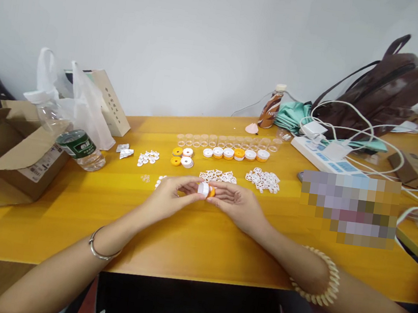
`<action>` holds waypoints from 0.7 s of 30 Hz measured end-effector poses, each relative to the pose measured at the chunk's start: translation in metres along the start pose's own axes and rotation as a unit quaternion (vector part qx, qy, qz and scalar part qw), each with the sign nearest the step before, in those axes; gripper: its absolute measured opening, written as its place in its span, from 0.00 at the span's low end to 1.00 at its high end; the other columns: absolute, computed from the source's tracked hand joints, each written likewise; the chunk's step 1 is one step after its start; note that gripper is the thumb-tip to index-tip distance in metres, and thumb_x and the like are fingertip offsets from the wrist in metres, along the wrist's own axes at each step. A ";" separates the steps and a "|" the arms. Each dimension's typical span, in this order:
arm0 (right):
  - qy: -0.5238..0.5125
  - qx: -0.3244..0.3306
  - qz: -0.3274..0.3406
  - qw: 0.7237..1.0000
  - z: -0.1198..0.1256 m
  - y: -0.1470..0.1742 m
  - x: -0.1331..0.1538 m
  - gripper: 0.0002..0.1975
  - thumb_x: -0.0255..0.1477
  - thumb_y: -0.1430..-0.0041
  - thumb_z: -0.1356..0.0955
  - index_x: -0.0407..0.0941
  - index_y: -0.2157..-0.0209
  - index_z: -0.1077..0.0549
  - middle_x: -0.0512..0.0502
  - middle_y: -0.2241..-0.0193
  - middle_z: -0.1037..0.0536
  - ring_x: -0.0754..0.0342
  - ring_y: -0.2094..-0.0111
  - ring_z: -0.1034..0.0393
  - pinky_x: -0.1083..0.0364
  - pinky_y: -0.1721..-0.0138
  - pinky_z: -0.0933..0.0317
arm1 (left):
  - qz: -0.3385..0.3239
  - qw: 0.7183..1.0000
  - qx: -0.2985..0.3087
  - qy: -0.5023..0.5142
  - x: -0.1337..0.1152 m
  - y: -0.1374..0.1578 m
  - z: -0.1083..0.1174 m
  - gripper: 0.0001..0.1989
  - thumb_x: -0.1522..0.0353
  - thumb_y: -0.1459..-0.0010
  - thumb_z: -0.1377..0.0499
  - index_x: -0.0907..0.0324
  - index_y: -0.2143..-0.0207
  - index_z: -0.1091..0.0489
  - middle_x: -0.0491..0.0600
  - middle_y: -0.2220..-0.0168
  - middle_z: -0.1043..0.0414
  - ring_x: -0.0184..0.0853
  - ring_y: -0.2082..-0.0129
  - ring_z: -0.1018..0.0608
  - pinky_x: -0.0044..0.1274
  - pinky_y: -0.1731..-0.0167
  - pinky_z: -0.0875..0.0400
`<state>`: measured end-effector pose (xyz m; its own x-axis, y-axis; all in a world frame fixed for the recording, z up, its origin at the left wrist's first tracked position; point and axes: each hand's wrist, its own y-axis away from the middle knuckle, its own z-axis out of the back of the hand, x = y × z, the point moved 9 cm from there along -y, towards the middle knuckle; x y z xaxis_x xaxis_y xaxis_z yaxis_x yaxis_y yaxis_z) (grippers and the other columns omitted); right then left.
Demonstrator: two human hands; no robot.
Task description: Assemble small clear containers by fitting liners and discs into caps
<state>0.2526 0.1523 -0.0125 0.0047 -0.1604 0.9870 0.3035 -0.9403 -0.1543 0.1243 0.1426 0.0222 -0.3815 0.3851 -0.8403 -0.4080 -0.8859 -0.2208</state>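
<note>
My left hand [169, 195] is closed on a white ribbed round cap [203, 189] above the front half of the table. Against its right side, my right hand [240, 206] pinches a small orange round part [211, 192]. The two parts touch or nearly touch; whether they are joined I cannot tell. Just beyond my fingers lies a pile of white openwork plastic pieces [219, 176], with another white pile [263, 179] to its right. Behind them runs a row of white and orange caps [228, 153], and more caps [186, 162] are stacked to the left.
Clear plastic cups [221, 141] line up behind the caps. Small white knobs [148, 157] and foil scraps [126, 152] lie left. A cardboard box [2, 175] and tilted water bottle [85, 153] stand far left. A power strip [328, 157], cables and a brown bag [383, 92] crowd the right.
</note>
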 end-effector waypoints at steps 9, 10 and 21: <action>-0.015 0.003 -0.002 1.000 -0.002 0.001 0.000 0.15 0.25 0.55 0.30 0.47 0.62 0.25 0.50 0.69 0.21 0.55 0.67 0.25 0.51 0.57 0.31 | -0.047 0.990 -0.033 -0.125 -0.014 0.005 0.000 0.14 0.64 0.46 0.41 0.60 0.58 0.29 0.50 0.66 0.24 0.32 0.69 0.24 0.23 0.66 0.29; -0.016 0.002 -0.005 1.000 -0.002 0.001 -0.001 0.15 0.25 0.55 0.30 0.47 0.62 0.25 0.50 0.69 0.21 0.55 0.67 0.25 0.51 0.58 0.31 | -0.049 0.989 -0.035 -0.134 -0.015 0.006 -0.001 0.14 0.64 0.45 0.41 0.60 0.58 0.28 0.50 0.66 0.24 0.31 0.69 0.24 0.23 0.66 0.30; -0.028 -0.002 -0.017 0.999 -0.005 0.003 -0.001 0.13 0.25 0.55 0.30 0.47 0.63 0.26 0.51 0.70 0.21 0.56 0.67 0.25 0.53 0.57 0.32 | -0.063 0.983 -0.043 -0.166 -0.017 0.006 -0.003 0.13 0.63 0.44 0.42 0.60 0.59 0.28 0.50 0.67 0.25 0.31 0.70 0.25 0.24 0.66 0.31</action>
<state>0.2491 0.1485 -0.0146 0.0479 -0.1103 0.9927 0.3007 -0.9462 -0.1197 0.1308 0.1298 0.0337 -0.5883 0.5439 -0.5984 -0.4027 -0.8388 -0.3665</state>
